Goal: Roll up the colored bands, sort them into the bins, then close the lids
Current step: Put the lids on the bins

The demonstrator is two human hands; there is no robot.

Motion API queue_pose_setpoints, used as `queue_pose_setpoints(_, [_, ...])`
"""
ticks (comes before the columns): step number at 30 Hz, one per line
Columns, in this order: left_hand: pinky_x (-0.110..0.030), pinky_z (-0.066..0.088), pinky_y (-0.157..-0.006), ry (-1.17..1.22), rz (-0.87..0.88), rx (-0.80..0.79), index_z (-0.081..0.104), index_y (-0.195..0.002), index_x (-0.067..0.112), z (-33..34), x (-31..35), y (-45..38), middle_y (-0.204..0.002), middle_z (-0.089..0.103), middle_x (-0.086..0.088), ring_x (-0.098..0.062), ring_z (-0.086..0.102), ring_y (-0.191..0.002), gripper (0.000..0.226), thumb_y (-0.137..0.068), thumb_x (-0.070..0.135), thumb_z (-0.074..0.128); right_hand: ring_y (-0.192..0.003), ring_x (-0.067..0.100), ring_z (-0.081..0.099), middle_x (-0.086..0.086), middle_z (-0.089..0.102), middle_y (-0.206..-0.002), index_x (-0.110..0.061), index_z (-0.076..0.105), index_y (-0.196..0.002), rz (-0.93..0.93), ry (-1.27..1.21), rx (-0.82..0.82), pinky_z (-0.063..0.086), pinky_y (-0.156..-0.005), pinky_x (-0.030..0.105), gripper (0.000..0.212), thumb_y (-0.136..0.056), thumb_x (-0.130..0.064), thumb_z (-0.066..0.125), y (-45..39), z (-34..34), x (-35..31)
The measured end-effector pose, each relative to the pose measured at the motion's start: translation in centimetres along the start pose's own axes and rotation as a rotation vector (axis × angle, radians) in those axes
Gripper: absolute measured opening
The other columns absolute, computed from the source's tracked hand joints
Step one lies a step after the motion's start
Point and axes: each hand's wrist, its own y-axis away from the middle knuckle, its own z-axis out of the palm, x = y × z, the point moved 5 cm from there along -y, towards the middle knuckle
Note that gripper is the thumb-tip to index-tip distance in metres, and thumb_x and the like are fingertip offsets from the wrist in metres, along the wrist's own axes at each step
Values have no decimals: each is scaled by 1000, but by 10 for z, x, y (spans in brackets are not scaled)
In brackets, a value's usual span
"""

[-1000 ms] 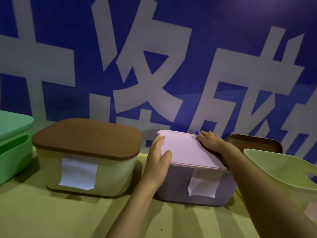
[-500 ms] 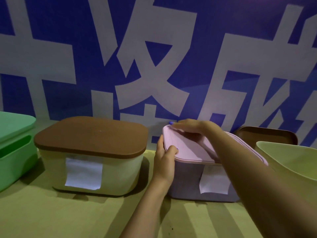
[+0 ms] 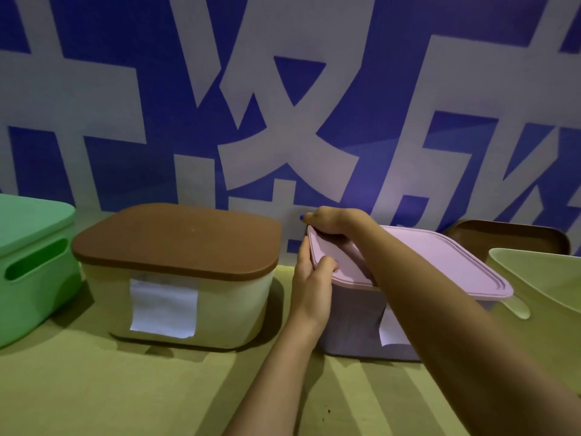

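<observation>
Both hands held the pink lid [image 3: 440, 262] on the purple bin [image 3: 355, 322]: my left hand [image 3: 311, 278] pinched its near-left edge, my right hand [image 3: 330, 220] gripped its far-left corner.

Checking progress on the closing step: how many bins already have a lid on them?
3. The green bin at far left, the cream bin under its brown lid, and the purple bin whose pink lid both hands hold. The light green bin at right is open.

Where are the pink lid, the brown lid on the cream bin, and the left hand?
pink lid [image 3: 440, 262]: head view, bare top surface.
brown lid [image 3: 179, 237]: head view, middle of its top.
left hand [image 3: 312, 278]: head view, back of the hand.
</observation>
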Motion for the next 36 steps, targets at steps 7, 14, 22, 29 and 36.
queue_pose_setpoints(7, [-16, 51, -80, -29, 11, -2, 22, -147, 33, 2, 6, 5, -135, 45, 4, -12, 52, -112, 59, -95, 11, 40, -101, 26, 56, 13, 60, -111, -13, 56, -109, -57, 217, 142, 40, -100, 40, 21, -99, -17, 38, -14, 8, -1])
queue_pose_setpoints(14, [-33, 46, -95, -148, 83, 110, 38, -142, 24, -3, 8, -1, -140, 47, -6, -18, 49, -118, 51, -92, 15, 46, -118, 32, 48, 14, 49, -134, -14, 51, -128, -165, -78, 297, 35, -105, 49, 56, -96, -55, 31, 13, -13, 19])
queue_pose_setpoints(22, [-16, 16, -106, -671, 372, 159, 43, -139, 15, 1, 35, 16, -152, 32, 1, -13, 23, -141, 42, -98, 9, 40, -122, 32, 46, 10, 49, -136, -20, 47, -133, 223, 233, 470, 34, -105, 47, 43, -99, -43, 32, 74, -69, 167])
queue_pose_setpoints(29, [-31, 22, -116, -757, 613, 72, 67, -112, 14, 59, 71, 45, -122, 62, 3, -12, 49, -121, 40, -86, 26, 39, -109, 28, 54, 6, 57, -123, -25, 52, -125, 266, 216, 546, 47, -96, 45, 35, -90, -30, 57, 100, -113, 219])
queue_pose_setpoints(36, [-10, 44, -82, -575, 529, -160, 62, -117, 20, 163, 67, 38, -112, 63, 8, 1, 50, -91, 26, -97, 20, 44, -123, 29, 43, 5, 45, -135, -23, 39, -136, 269, 324, 594, 33, -103, 45, 63, -81, -37, 68, 79, -136, 248])
